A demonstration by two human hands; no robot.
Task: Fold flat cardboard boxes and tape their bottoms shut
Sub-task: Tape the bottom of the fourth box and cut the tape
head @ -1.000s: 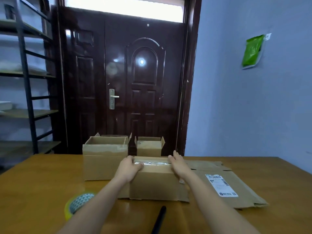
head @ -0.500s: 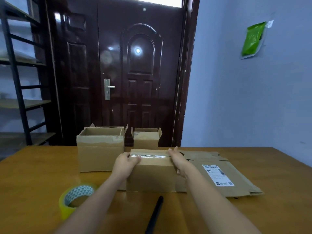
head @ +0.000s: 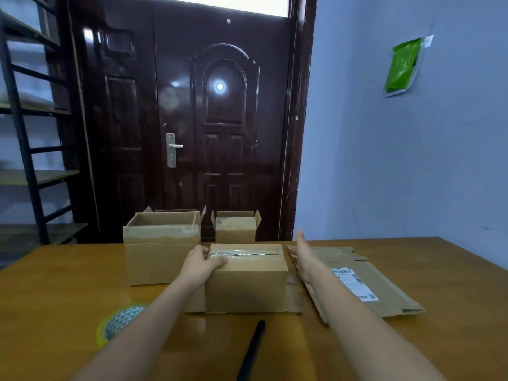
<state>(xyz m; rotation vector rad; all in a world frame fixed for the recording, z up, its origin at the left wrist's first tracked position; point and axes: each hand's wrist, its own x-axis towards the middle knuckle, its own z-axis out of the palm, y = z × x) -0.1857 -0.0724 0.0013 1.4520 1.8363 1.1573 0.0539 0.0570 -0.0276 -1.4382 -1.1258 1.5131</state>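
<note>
A person works at a wooden surface [head: 68, 292] in front of a dark panelled door [head: 192, 127], seen from a head-worn camera. At centre stands a small cardboard box [head: 247, 284], upturned, a strip of clear tape [head: 244, 253] running along the seam of its closed flaps; loose flaps splay flat on the surface beneath it. The left hand [head: 202, 264] holds the box's upper left corner, its grip closed on the cardboard with the thumb lying across the top edge and the fingers curled over the left end. The right hand [head: 303, 257] is just beside the box's right end but apart from it, its grip open, fingers straight and pointing toward the door. Under the right forearm lie flat, unfolded cardboard boxes [head: 384, 292], the top one bearing a white shipping label [head: 354, 283]. A larger open box [head: 162, 251] stands just left of the taped one, and another small open box [head: 235, 225] sits behind, near the far edge. A roll of tape [head: 121, 323] with a yellow-green rim lies near the left forearm, and a black pen-like tool [head: 251, 350] lies between the two arms. A green packet [head: 402, 64] hangs on the blue wall, and a metal shelving unit [head: 27, 133] stands at left.
</note>
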